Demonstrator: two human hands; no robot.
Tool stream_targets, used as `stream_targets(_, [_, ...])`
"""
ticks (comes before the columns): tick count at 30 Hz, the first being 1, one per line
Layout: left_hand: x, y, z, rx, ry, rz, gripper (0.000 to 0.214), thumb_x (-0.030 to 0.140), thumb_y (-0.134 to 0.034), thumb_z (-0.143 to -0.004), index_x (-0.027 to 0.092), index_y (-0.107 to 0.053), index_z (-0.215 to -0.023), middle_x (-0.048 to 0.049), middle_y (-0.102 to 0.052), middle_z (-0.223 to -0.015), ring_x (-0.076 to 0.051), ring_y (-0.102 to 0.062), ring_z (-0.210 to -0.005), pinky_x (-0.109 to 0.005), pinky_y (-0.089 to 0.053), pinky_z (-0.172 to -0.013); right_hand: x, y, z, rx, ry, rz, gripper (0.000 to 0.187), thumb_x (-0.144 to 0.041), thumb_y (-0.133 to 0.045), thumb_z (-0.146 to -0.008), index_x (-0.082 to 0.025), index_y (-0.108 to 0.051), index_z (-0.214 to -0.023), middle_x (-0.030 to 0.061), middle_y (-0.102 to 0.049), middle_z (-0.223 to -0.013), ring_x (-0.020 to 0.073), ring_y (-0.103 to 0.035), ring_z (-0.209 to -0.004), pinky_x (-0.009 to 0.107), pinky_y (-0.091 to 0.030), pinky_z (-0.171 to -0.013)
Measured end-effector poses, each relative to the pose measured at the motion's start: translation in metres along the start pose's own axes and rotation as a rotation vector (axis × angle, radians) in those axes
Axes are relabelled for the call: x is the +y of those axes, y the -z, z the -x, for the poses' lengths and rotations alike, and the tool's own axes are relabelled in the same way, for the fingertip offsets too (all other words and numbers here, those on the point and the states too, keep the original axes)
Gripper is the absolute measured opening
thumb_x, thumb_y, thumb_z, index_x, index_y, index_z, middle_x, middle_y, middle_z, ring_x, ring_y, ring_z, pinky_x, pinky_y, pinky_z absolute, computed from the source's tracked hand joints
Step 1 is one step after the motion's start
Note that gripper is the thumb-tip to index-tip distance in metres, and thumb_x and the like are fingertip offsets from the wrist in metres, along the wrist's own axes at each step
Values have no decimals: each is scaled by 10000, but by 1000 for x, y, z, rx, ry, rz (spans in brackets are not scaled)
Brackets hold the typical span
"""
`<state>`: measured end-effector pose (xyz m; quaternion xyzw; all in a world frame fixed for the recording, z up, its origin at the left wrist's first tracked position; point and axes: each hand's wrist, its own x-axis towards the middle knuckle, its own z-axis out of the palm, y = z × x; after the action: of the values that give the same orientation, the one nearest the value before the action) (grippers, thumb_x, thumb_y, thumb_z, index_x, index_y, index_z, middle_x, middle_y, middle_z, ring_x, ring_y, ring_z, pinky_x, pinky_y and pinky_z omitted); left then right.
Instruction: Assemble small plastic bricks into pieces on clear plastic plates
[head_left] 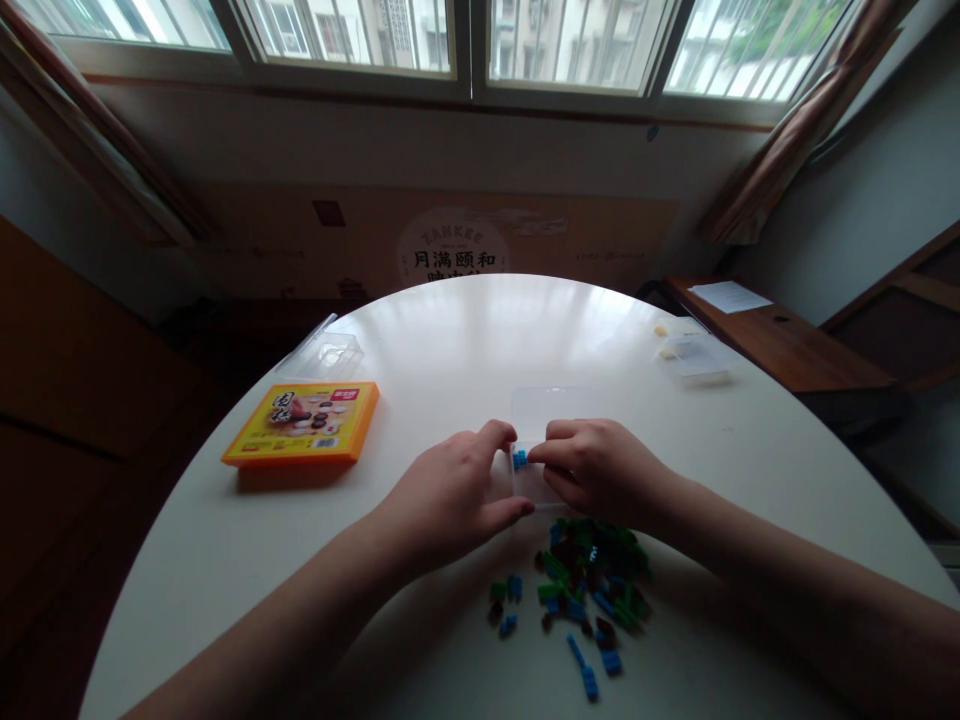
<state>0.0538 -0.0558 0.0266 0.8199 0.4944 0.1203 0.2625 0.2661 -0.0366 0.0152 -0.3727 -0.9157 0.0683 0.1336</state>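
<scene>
A small clear plastic box (536, 490) with its lid (551, 402) folded back lies on the white table between my hands. My left hand (450, 490) grips the box's left side, fingers at the far corner and thumb at the near edge. Inside, by the left wall, are small blue toy bricks (520, 459). My right hand (600, 465) reaches in over the box from the right, its fingers curled, with a fingertip against the blue bricks. Just below lies a loose pile of green, blue and dark brown toy bricks (592, 565).
An orange-yellow game box (304, 425) lies on the left of the round white table (420, 350). Behind it is a clear plastic case (326, 352). Another clear container (697, 358) with pale pieces is at the back right. A wooden desk (795, 345) stands beyond the table's right edge.
</scene>
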Motion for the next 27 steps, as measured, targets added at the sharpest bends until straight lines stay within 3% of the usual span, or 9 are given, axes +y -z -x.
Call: stream_targets(27, [1,0,0,-8,10,-7,521,446,-694,-767,236,-502,-1203,-83,-653,-1103,-297,-629,-970,-380,-493,-753,-2,0,-1,-20,-19,7,186,-174,-542,-836,-188,-727,-850,28,-625,-769,119,-508,-621,252,-327,-554])
